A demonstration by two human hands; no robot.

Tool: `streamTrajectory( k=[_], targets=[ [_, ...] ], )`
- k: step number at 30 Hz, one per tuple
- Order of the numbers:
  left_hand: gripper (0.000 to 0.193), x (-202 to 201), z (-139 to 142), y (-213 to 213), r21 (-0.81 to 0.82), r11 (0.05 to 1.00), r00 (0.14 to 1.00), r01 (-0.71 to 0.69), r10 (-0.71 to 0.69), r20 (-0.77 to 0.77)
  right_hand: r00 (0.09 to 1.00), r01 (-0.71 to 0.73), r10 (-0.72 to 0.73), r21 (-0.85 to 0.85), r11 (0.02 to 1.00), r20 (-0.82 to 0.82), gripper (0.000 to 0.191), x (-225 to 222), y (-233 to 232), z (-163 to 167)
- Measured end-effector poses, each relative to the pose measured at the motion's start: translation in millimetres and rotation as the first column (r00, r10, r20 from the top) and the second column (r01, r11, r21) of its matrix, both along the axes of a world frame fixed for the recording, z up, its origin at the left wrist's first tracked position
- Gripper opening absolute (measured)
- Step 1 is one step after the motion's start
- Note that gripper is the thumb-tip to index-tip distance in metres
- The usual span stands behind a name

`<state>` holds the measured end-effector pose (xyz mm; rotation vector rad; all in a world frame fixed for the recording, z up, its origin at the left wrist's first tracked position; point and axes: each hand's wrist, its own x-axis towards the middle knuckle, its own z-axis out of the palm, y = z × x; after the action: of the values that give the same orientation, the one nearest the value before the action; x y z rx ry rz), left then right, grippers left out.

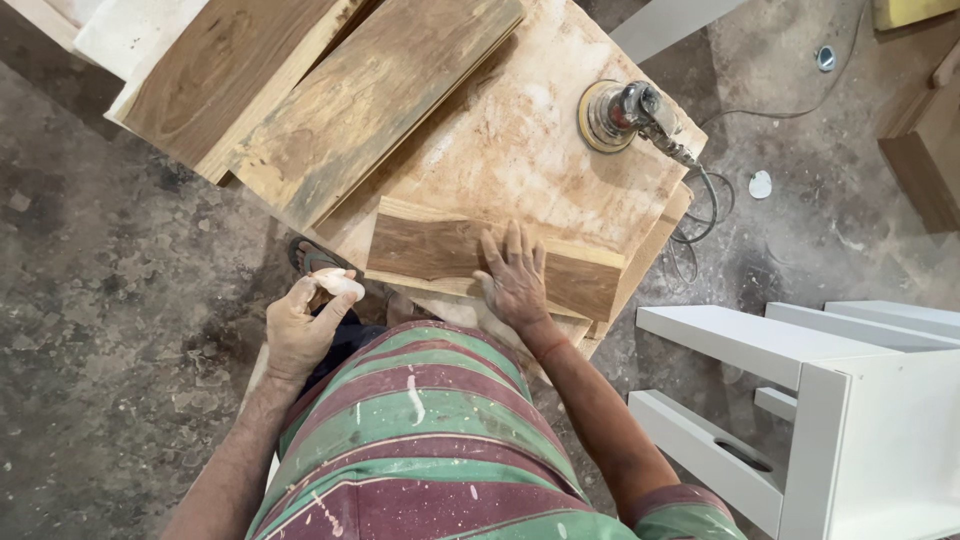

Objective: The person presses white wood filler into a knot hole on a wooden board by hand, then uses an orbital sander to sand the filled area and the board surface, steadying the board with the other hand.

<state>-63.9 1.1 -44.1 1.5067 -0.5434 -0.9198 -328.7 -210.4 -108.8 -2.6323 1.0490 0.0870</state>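
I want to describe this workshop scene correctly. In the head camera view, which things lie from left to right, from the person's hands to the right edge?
left hand holding a pale lump → right hand flat on the small dark wooden board → disc sander on the large pale board → white wooden furniture frame

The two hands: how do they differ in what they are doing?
The right hand lies flat, fingers spread, pressed on a dark wooden board; the left hand is curled around a pale lump that looks like putty or cloth. The right hand rests over the workbench; the left hand is off its edge, above the floor. Both are bare and dusty.
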Motion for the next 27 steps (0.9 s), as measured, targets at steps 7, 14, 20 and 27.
streamTrajectory(
  k=[7,14,20,27],
  targets=[
    [0.027,0.6,2.3,-1.0,-0.01,1.0,1.0,0.003,-0.003,0.027,0.989,-0.124,0.123,0.007,0.992,0.086,0.064,-6.3,10.3,-1.5],
    [0.026,0.7,0.2,-3.0,0.017,1.0,0.999,0.014,-0.015,0.049,0.997,-0.043,0.046,-0.038,0.998,0.06,0.062,5.8,-9.5,-4.4],
    [0.025,-0.9,-2.3,-1.1,-0.006,1.0,0.997,0.023,-0.023,0.067,0.998,-0.008,0.008,0.002,1.0,0.056,0.067,-12.3,-0.8,0.5],
    [0.027,-3.4,1.6,-3.2,0.019,1.0,1.0,0.025,-0.025,0.015,0.999,-0.005,0.007,-0.04,0.999,0.042,0.062,-4.4,-7.9,-10.6]
  ],
)
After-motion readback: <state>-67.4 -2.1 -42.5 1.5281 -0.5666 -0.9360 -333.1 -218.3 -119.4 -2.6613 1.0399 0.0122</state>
